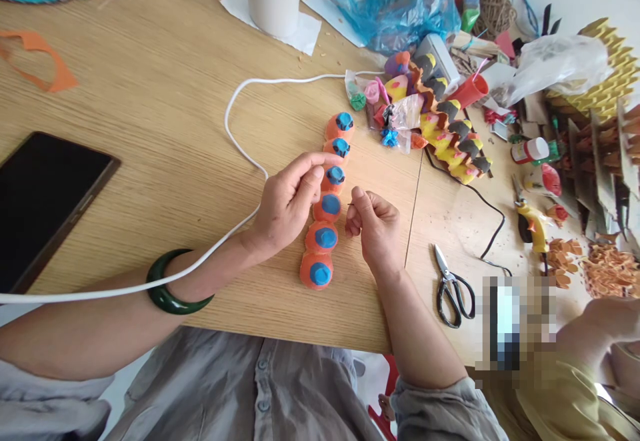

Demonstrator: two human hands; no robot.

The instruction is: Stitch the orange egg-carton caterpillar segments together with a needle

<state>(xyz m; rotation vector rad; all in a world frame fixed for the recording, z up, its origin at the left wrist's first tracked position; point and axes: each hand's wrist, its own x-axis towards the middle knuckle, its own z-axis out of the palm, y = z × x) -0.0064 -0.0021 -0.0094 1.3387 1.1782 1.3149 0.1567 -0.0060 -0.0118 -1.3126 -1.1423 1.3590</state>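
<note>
A row of orange domes [320, 236], like a painted egg-carton strip, lies lengthwise on the table, each dome topped with a blue disc. The three farthest discs carry small dark pieces. My left hand [287, 204] comes from the left, index finger stretched across the strip and touching it between the second and third far domes; its thumb is apart and the other fingers curl under. Just right of the strip, my right hand [373, 228] is closed in a pinch. A tiny dark tip shows at its fingertips, too small to name.
Black-handled scissors [453, 288] lie to the right, near a yellow glue gun [534, 224]. A white cable [227, 111] loops over my left forearm. Craft scraps and a blue plastic bag [400, 4] crowd the back right. A dark tablet [50, 201] lies left; another person's arm [595, 334] is at right.
</note>
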